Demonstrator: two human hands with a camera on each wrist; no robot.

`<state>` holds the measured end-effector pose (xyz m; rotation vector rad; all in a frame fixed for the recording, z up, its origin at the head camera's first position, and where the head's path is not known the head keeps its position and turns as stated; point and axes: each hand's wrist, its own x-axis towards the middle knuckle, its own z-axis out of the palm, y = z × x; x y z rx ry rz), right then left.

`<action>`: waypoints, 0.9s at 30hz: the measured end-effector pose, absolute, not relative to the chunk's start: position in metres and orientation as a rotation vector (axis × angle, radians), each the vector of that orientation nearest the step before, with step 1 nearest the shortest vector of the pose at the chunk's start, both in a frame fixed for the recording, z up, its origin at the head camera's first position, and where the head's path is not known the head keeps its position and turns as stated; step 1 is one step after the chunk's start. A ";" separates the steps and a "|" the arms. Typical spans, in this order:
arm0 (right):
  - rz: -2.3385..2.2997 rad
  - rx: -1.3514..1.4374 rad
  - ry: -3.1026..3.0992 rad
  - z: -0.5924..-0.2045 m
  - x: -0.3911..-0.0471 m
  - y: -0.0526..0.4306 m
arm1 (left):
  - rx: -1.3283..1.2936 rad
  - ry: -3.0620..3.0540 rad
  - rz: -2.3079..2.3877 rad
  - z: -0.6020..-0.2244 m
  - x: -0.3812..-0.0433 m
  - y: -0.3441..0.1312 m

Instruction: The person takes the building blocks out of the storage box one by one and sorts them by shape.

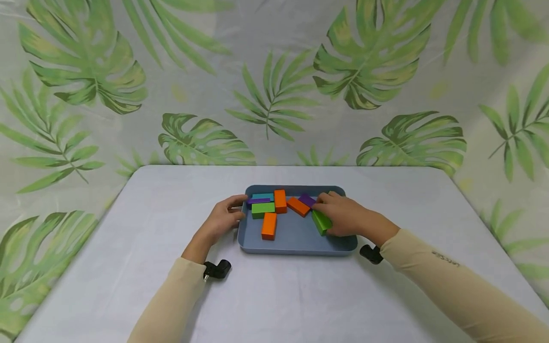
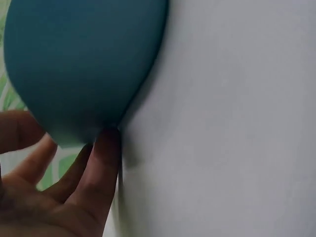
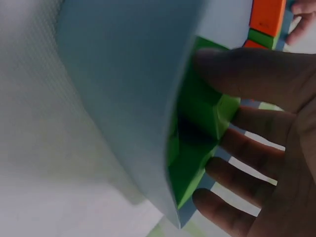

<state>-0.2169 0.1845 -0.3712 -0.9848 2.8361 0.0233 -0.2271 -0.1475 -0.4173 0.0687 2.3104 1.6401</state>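
Green block (image 1: 320, 222) sits at the right end of the blue-grey tray (image 1: 296, 251), under the right hand (image 1: 345, 216), whose thumb and fingers seem to pinch it, the thumb on one face and the other fingers bent round its far side. Against it, in the right wrist view, lies what looks like a second green block (image 3: 190, 170), mostly in shadow. Just beyond the fingers are a slanted orange block (image 1: 299, 206) and a purple block (image 1: 307, 200). Farther left, a group holds an orange block (image 1: 280, 201), a green one (image 1: 263, 210), a thin purple one (image 1: 259, 201) and a teal one (image 1: 263, 196), with another orange block (image 1: 269, 226) in front. At the tray's left end the left hand (image 1: 219, 221) rests its parted fingers on the wall, probably to steady it. The step in hand appears to be handling the green block inside the tray; the next move calls for a secure hold that does not nudge its neighbours. Counted, three orange, two purple, one teal and at least three green blocks show, in one tray on one white-covered desk (image 1: 279, 297).
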 end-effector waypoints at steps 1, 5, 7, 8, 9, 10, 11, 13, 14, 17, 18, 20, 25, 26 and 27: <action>0.038 -0.993 2.842 -0.372 -0.217 0.184 | 0.074 2.285 1.654 -0.419 -0.228 -0.149; 0.069 -0.992 2.860 -0.372 -0.216 0.184 | 0.078 2.183 1.709 -0.423 -0.230 -0.155; 0.070 -0.989 2.865 -0.372 -0.216 0.184 | 0.076 2.157 1.726 -0.424 -0.231 -0.156; 0.069 -0.991 2.868 -0.373 -0.216 0.184 | 0.075 2.146 1.736 -0.425 -0.231 -0.157; 0.067 -0.997 2.870 -0.373 -0.216 0.184 | 0.077 2.142 1.740 -0.424 -0.231 -0.157; 0.065 -1.002 2.873 -0.374 -0.216 0.184 | 0.077 2.133 1.750 -0.424 -0.232 -0.157; 0.059 -1.008 2.875 -0.375 -0.216 0.184 | 0.086 2.128 1.758 -0.424 -0.232 -0.158; 0.044 -1.022 2.882 -0.377 -0.216 0.184 | 0.087 2.111 1.773 -0.424 -0.232 -0.159; 0.032 -1.030 2.886 -0.377 -0.217 0.184 | 0.092 2.102 1.779 -0.424 -0.232 -0.159; -0.013 -1.049 2.894 -0.378 -0.217 0.185 | 0.097 2.083 1.784 -0.423 -0.232 -0.159; -0.036 -1.046 2.894 -0.378 -0.217 0.185 | 0.096 2.078 1.783 -0.423 -0.231 -0.159; -0.103 -1.031 2.883 -0.378 -0.217 0.186 | 0.123 2.077 1.776 -0.424 -0.231 -0.159; -0.322 -0.931 2.824 -0.369 -0.218 0.186 | 0.163 2.057 1.773 -0.425 -0.231 -0.159; -0.356 -0.918 2.814 -0.366 -0.218 0.186 | 0.157 2.049 1.777 -0.425 -0.231 -0.159; -0.384 -0.905 2.807 -0.363 -0.218 0.186 | 0.150 2.045 1.780 -0.425 -0.231 -0.159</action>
